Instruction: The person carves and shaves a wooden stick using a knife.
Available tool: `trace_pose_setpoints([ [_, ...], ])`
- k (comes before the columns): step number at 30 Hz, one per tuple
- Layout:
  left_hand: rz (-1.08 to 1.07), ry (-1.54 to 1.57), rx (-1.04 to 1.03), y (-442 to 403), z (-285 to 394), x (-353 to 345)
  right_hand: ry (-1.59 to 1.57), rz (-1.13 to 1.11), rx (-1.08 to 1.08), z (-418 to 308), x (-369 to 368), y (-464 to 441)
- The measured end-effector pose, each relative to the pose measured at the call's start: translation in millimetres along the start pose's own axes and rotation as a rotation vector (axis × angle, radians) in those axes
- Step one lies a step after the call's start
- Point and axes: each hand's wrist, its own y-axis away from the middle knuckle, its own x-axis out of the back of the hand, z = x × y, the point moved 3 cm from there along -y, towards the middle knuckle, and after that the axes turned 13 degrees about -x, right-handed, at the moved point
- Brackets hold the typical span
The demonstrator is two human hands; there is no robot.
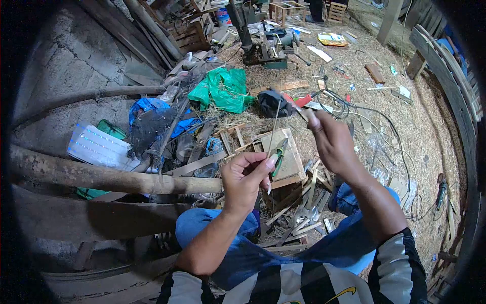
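Observation:
My left hand (245,177) pinches a thin, light-coloured rod (275,124) between thumb and fingers, and the rod points up and away from me. To the right and a little higher is my right hand (334,142), its fingers closed round a small pale piece (306,113) whose kind I cannot make out. Just beyond my left fingertips a green-handled tool (279,158) lies on a low wooden box (289,144); part of it is hidden by the thumb. Below my hands, several wood offcuts (298,223) are strewn between my knees.
A bamboo pole (116,175) runs across at left. A green plastic bag (220,90) and a dark cloth-like item (273,103) lie beyond the box. Black cables (374,109) trail over the straw-covered ground at right. A metal machine (268,55) stands farther back.

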Motion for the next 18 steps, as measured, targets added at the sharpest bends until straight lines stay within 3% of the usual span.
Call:
trace_pose_setpoints([
  [2,0.005,0.001,0.01,-2,-1,0,-0.171,0.027,0.053,-1,4,1],
  [4,0.007,0.001,0.026,-2,-3,-1,-0.149,-0.001,0.094,-4,2,10],
  [6,0.007,0.032,0.019,-2,-4,-2,-0.007,-0.126,0.381,-13,-6,20],
  [9,-0.101,-0.012,0.009,-2,2,-4,0.103,-0.172,0.408,-16,-10,23],
  [18,-0.06,0.023,0.054,4,-5,-2,0.124,-0.079,0.283,-3,3,0],
])
